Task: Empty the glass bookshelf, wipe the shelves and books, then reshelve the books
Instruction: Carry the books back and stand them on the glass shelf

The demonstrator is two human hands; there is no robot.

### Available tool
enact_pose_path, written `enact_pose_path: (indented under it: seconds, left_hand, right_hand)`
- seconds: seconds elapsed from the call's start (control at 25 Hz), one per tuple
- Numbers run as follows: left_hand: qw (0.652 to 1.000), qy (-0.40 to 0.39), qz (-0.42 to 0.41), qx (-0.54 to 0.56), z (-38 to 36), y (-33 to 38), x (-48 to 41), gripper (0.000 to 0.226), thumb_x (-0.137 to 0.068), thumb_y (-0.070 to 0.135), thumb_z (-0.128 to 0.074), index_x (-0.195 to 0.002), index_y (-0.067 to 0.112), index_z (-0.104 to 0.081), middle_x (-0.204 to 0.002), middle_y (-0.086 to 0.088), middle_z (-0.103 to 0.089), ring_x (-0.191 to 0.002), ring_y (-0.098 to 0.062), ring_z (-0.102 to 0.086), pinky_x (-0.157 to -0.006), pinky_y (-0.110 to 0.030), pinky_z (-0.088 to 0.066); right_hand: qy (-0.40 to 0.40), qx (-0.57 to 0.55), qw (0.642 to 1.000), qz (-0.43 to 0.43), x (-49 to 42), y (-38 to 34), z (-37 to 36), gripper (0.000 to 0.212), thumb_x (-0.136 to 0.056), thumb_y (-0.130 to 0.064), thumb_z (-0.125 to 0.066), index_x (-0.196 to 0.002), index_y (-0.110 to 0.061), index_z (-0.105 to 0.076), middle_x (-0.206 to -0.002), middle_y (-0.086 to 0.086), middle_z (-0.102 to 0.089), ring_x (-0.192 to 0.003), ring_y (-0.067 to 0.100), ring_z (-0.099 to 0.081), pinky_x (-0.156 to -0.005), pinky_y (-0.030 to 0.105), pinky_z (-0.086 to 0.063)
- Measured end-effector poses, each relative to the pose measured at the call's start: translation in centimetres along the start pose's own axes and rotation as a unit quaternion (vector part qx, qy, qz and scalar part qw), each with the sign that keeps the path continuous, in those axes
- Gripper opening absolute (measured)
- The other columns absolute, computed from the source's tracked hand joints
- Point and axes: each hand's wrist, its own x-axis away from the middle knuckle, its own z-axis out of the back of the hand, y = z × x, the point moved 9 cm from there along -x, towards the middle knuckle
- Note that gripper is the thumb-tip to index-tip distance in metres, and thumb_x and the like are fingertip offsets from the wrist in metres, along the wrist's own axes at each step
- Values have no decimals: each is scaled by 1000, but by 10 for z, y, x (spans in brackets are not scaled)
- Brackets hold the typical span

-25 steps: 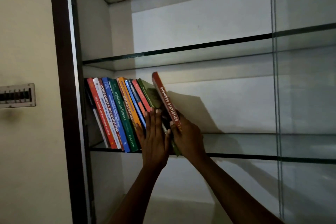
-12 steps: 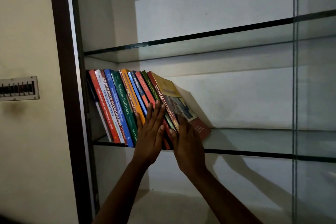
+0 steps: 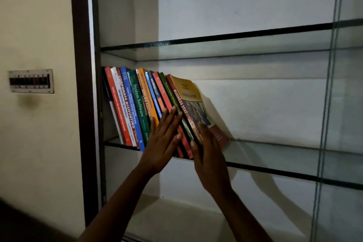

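Book [image 3: 191, 98] has tipped onto row [image 3: 135, 102]; shelf [image 3: 279, 156] apparently extends rightward.

Item: head camera, 1 view, wide-angle.
Position: I read it as worn at head height, close in front of the glass bookshelf [image 3: 275, 172], near enough for both hands to reach it.
Facing: forward, about level with the row of books [image 3: 137, 104], which sits left of centre.
Frame edges: left hand [image 3: 162, 141] and right hand [image 3: 209, 159] enter from the bottom. The dark cabinet frame [image 3: 80, 84] and a wall switch plate [image 3: 31, 81] take the left. A glass door edge [image 3: 330, 84] runs down the right.
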Motion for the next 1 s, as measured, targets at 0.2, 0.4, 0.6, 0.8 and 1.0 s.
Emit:
enact_pose_path:
  seconds: [0.2, 0.4, 0.6, 0.8, 1.0]
  left_hand:
    - [985, 5, 130, 117, 38, -10, 67, 59, -93, 52, -40, -144, 25, -31, -155, 11, -21, -142, -2, -18, -112, -13, -19]
    - [952, -5, 299, 64, 139, -44, 234, 46, -89, 44, -46, -134, 39, -46, -150, 10, -31, -137, -1, -29, -108, -9, -24]
    - [854, 34, 519, -6, 287, -21, 469, 41, -78, 68, -48, -119, 61, -48, -135, 12, -49, -125, 3, -44, -106, -18, -35]
    - [720, 135, 675, -86, 462, 62, 663, 17, -90, 35, -59, -104, 42, -64, -123, -5, -58, -105, 20, -49, -90, 0, -35]
    - [573, 220, 777, -141, 585, 149, 802, 22, -91, 20, -60, -103, 37, -63, -117, -5, -62, -101, 0, -59, -90, -21, -47]
  right_hand:
    - [-8, -75, 995, 67, 38, -50, -7, 39, -92, -33, -39, -128, -22, -51, -134, -7, -49, -126, 5, -42, -103, 19, -36]
    - [-267, -208, 941, 11, 116, -112, -97, 34, -88, -34, -43, -115, -25, -61, -118, -9, -62, -111, 2, -55, -95, 23, -46]
    - [-450, -301, 835, -96, 241, -209, -204, 24, -94, -12, -51, -102, -33, -62, -101, -17, -63, -96, -7, -58, -79, 5, -42]
    - [-669, -312, 672, -59, 435, -391, -294, 23, -96, -17, -49, -113, -19, -64, -113, -4, -65, -104, 6, -58, -91, 19, -44]
    - [-769, -327, 549, 6, 591, -546, -319, 22, -94, -15, -52, -112, -15, -64, -110, 6, -68, -95, 9, -60, -83, 19, -43]
